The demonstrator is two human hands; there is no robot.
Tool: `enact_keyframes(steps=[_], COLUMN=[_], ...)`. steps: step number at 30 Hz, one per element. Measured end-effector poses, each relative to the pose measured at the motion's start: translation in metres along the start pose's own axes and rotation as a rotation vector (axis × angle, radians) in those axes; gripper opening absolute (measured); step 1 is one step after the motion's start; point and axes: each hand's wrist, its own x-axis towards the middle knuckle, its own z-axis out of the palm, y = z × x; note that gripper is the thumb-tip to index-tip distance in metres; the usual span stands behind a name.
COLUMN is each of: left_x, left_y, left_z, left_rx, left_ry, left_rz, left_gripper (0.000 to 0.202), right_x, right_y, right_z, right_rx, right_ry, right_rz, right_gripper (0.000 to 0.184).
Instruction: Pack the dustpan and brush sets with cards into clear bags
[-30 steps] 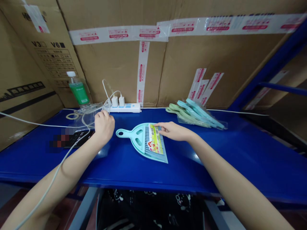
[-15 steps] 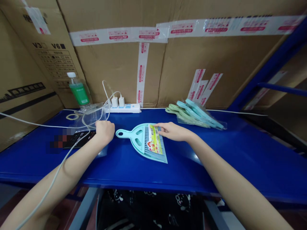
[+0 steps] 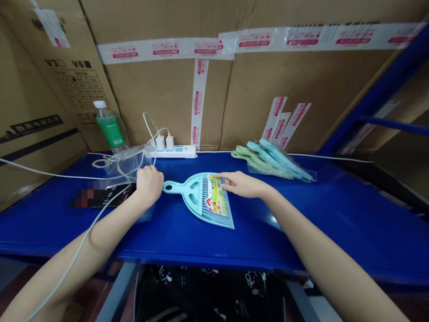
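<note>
A light-blue dustpan with a brush nested in it [image 3: 192, 193] lies on the blue table, its looped handle pointing left. A colourful paper label [image 3: 217, 199] covers part of the bristles. My right hand [image 3: 239, 183] grips the pan's far right corner, fingers and thumb bent over the label's upper edge. Beside the handle's end is my left hand [image 3: 149, 184], closed in a fist. Whatever its fingers may hold is hidden. Clear plastic [image 3: 146, 213] shows faintly just below that fist.
Bagged green and blue brush sets [image 3: 273, 158] lie at the back right. A power strip [image 3: 176, 152] with plugged chargers, a green-labelled bottle [image 3: 110, 127], crumpled plastic and a phone [image 3: 112, 196] are at left. A white cable [image 3: 90, 223] crosses my left forearm. Cardboard [image 3: 161, 89] stands behind.
My left fist has shifted slightly right, to the end of the dustpan's handle. The cable beside it moved a little. My right hand and the dustpan have stayed put.
</note>
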Motion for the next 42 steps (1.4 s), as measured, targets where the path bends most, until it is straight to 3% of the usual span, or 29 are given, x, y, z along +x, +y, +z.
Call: enact_keyframes(steps=[10,21,25,30,35,42], left_x=[-0.001,-0.001,-0.001,0.0,-0.001,-0.001], left_y=[0.0,0.001,0.002,0.002,0.003,0.003], left_z=[0.0,-0.002,-0.001,-0.001,-0.001,0.0], left_rx=[-0.01,0.013,0.018,0.01,-0.012,-0.02], left_ry=[-0.048,-0.066,-0.066,-0.068,-0.07,-0.073], left_rz=[0.101,0.152,0.159,0.162,0.154,0.149], left_gripper=[0.037,0.036,0.037,0.035,0.035,0.036], right_x=[-0.002,-0.001,0.0,0.0,-0.001,-0.004], right_y=[-0.005,-0.011,-0.007,-0.007,-0.01,-0.014], right_z=[-0.003,-0.004,-0.002,-0.002,-0.004,-0.007], right_rx=[0.017,-0.07,-0.122,-0.058,-0.086,-0.205], right_ry=[0.013,0.255,0.234,0.126,0.032,0.038], right_rz=[0.014,0.093,0.098,-0.084,-0.048,-0.049], right_gripper=[0.044,0.036,0.038,0.047,0.05,0.055])
